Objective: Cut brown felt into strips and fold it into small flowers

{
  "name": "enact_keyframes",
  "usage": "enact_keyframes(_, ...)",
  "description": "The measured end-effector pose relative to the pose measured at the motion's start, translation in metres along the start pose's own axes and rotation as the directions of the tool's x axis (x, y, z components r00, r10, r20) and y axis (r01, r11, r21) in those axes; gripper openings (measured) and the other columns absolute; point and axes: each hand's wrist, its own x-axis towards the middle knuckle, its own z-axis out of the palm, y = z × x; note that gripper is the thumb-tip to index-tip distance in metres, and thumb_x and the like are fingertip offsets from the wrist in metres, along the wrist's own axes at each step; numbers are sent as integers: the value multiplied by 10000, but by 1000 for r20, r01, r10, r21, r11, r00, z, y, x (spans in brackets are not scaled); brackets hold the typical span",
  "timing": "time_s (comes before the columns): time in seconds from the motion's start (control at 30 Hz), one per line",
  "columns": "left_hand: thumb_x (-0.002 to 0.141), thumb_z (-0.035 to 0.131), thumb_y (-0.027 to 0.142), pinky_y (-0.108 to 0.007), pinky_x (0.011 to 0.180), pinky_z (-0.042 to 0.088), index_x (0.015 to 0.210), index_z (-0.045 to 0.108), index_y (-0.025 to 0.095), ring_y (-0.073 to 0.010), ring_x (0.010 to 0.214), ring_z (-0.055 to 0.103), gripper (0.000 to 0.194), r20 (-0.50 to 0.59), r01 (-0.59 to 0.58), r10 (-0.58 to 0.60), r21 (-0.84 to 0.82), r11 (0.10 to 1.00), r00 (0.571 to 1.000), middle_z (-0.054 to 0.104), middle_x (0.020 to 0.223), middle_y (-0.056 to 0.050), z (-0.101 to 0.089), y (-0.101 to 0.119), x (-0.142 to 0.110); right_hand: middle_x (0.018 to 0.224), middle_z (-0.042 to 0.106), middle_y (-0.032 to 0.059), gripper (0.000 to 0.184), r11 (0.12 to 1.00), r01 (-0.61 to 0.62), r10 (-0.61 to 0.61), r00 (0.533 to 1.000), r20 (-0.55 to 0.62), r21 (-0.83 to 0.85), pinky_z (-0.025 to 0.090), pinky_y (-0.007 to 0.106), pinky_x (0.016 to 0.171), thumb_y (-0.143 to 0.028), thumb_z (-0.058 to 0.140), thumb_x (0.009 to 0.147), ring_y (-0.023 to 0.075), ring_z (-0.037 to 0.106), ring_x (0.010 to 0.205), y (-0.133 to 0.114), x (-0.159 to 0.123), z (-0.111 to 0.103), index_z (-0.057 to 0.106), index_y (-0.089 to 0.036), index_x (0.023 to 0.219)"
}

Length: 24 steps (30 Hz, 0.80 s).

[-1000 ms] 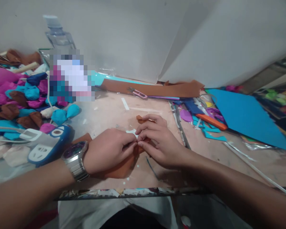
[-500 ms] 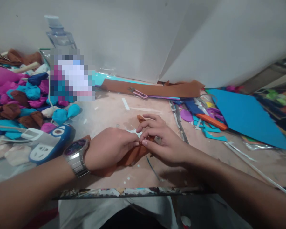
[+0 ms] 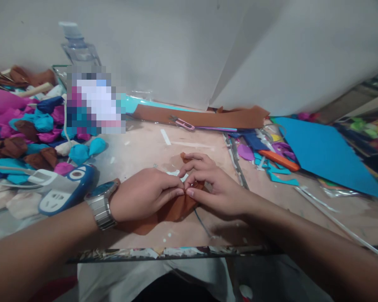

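Brown crepe-like paper [image 3: 176, 208] lies gathered beneath my hands at the middle of the table. My left hand [image 3: 148, 193], with a metal watch [image 3: 102, 205] on its wrist, pinches the paper between thumb and forefinger. Meeting it fingertip to fingertip, my right hand [image 3: 219, 186] pinches the same paper with thumb and forefinger, its other fingers curled loosely above. A small brown paper scrap [image 3: 185, 157] shows just beyond the right fingers. Some white material [image 3: 174, 172] peeks out behind the fingertips. The exact pinch point is partly hidden.
Wrapped bundles [image 3: 44, 121] in pink, blue and brown pile up at left, beside a blue-and-white power strip [image 3: 67, 191]. Pink thread snips [image 3: 184, 123] rest on a brown strip [image 3: 208, 116] at the back. An orange cutter [image 3: 279, 160] and blue sheet [image 3: 327, 155] lie right.
My left wrist has turned slightly, and its thumb now shows more plainly against the paper. Both hands stay at the same spot, pinching the brown paper.
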Motion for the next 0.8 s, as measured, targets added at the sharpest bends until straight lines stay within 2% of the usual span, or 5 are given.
enact_keyframes(0.17, 1035, 543, 337, -243, 656, 367, 914, 730, 194, -110, 648, 564, 265, 33, -23, 27, -117, 993, 999, 708, 761, 22, -3, 3, 1, 1171, 692, 59, 79, 999, 40, -41, 999, -11, -24, 377, 515, 1211, -166, 680, 941, 279, 432, 1437, -1, 0, 1, 708, -234, 911)
enact_keyframes(0.37, 1003, 574, 344, -231, 642, 376, 914, 742, 186, -110, 646, 532, 247, 122, 41, -10, -247, 968, 992, 664, 723, 33, -4, 3, -1, 1204, 685, 63, 94, 999, 48, -48, 999, 6, -23, 379, 551, 1204, -151, 665, 930, 294, 419, 1447, -3, -1, 1, 681, -243, 922)
enact_keyframes(0.53, 994, 567, 320, -229, 633, 372, 848, 721, 181, -110, 636, 539, 254, 157, 86, -45, -267, 960, 987, 655, 693, 31, -2, 3, 0, 1200, 686, 56, 131, 999, 48, -48, 999, 23, 2, 349, 558, 1222, -111, 646, 902, 296, 396, 1463, -5, 0, 3, 657, -239, 881)
enact_keyframes(0.7, 975, 591, 307, -233, 634, 374, 886, 740, 189, -115, 647, 549, 210, 168, 86, -43, -253, 964, 985, 664, 710, 30, -3, 4, 0, 1209, 681, 41, 175, 998, 43, -46, 998, 54, 45, 319, 540, 1246, -57, 650, 840, 291, 359, 1488, -5, 0, 5, 627, -231, 832)
enact_keyframes(0.8, 999, 563, 336, -240, 631, 369, 916, 754, 185, -117, 654, 530, 257, 171, 81, -37, -264, 961, 985, 660, 723, 25, -3, 4, 0, 1202, 682, 42, 173, 999, 47, -48, 998, 49, 16, 316, 539, 1243, -59, 649, 847, 289, 365, 1484, -6, 0, 4, 631, -231, 836)
